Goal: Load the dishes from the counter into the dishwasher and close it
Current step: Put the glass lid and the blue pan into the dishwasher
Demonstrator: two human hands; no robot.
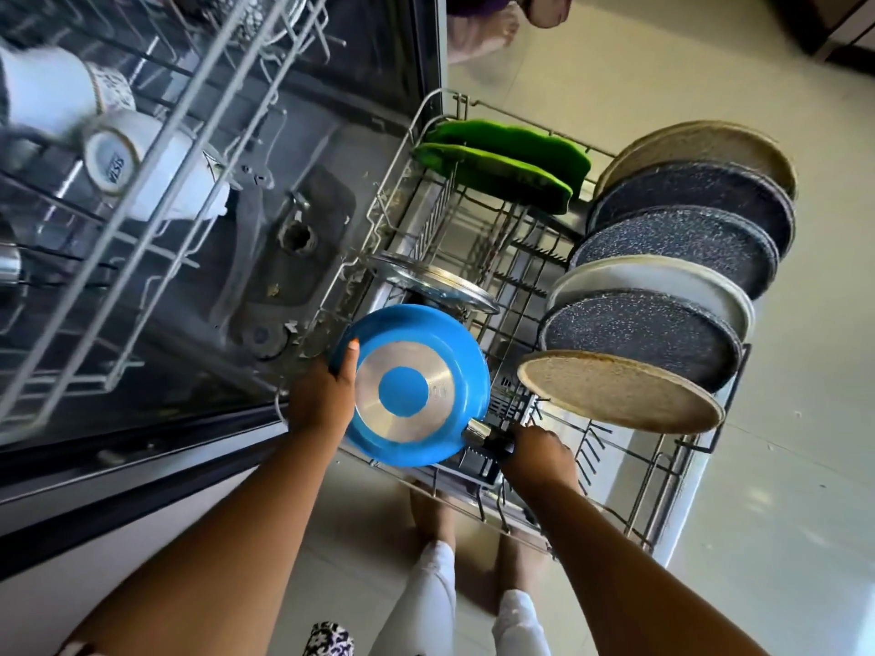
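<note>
Item: blue frying pan (411,385) – underside turned toward the camera, showing a silver ring around a blue centre.
Position: the pan was held over the near left corner of the lower rack (663,490), just in front of a glass lid (435,286) that stood in the rack.
Left hand (322,395): gripped the pan's rim on its left side, with the thumb laid on the underside and the fingers hidden behind the pan.
Right hand (540,454): fingers were curled round the black handle (495,445).
Lower rack: stood drawn out over the tiled floor (710,87).
Right row: round plates (639,338) stood on edge – beige, dark speckled and white.
Far end: two green dishes (502,163) stood side by side.
Upper rack (156,229): held white mugs (142,168) lying on their sides.
Dishwasher tub (293,239): open, with its floor and drain in view.
</note>
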